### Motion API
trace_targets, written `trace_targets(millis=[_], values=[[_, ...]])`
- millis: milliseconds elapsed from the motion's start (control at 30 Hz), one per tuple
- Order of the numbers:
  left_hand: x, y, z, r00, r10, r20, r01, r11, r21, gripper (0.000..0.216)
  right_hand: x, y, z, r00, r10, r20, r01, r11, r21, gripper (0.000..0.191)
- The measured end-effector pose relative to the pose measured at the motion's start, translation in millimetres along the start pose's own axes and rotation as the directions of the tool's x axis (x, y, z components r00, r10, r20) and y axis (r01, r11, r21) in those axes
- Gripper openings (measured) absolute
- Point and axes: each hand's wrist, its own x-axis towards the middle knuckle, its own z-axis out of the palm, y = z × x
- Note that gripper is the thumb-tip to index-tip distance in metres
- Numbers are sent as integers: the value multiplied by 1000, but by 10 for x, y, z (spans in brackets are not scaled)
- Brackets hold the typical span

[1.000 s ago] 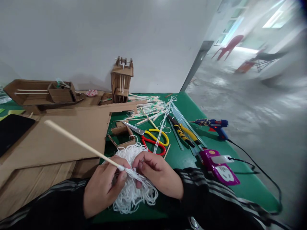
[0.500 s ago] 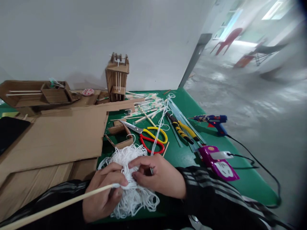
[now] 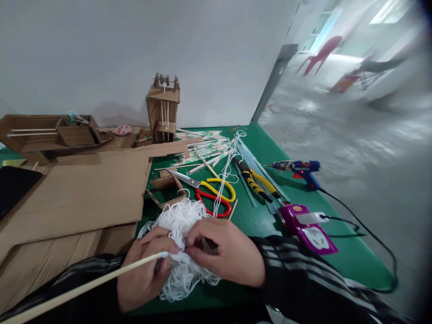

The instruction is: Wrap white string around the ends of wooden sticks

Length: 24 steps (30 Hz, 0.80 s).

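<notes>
Left hand [image 3: 145,270]: fingers closed on the stick [image 3: 77,290], pinching it at its tip against the string.
Right hand [image 3: 226,254]: fingers pinched on the string [image 3: 182,225], seemingly a single strand.
String: white tangle on the green surface [image 3: 263,220], between both hands.
Scissors [image 3: 209,191]: just beyond the tangle.
Cardboard [image 3: 77,193]: to the left.

Green table [image 3: 263,220], lower half of frame.
- Left: flat cardboard sheets [image 3: 77,193]; black flat device [image 3: 13,184] at the left edge.
- Upper centre, by the wall: cardboard tower [image 3: 163,110], loose wooden sticks [image 3: 202,150].
- Centre: scissors [image 3: 209,191], pliers [image 3: 256,182], small cardboard frame [image 3: 167,189].
- Right: glue gun [image 3: 299,168], purple power strip [image 3: 308,231].
- Bottom centre: tangle of white string [image 3: 182,220].
</notes>
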Motion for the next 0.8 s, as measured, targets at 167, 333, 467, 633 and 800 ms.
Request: trace_targets(millis=[167,333,467,633,800], values=[[-2,5,9,1000,-5,24,4,1000,22,20,7,23,31,989,70,128,-71,997,0,24],[20,5,13,999,17,39,-17,1000,11,22,1,87,96,985,156,70,-163,979,118,17],[34,14,-1,998,-57,-19,57,998,-6,20,27,128,136,991,128,30,-128,894,429,31],[110,63,-39,997,-76,18,78,956,-283,18,51,136,224,962,256,91,-222,546,808,47],[111,61,-28,998,-65,10,65,932,-357,23,57,128,243,933,336,129,-274,430,860,42]])
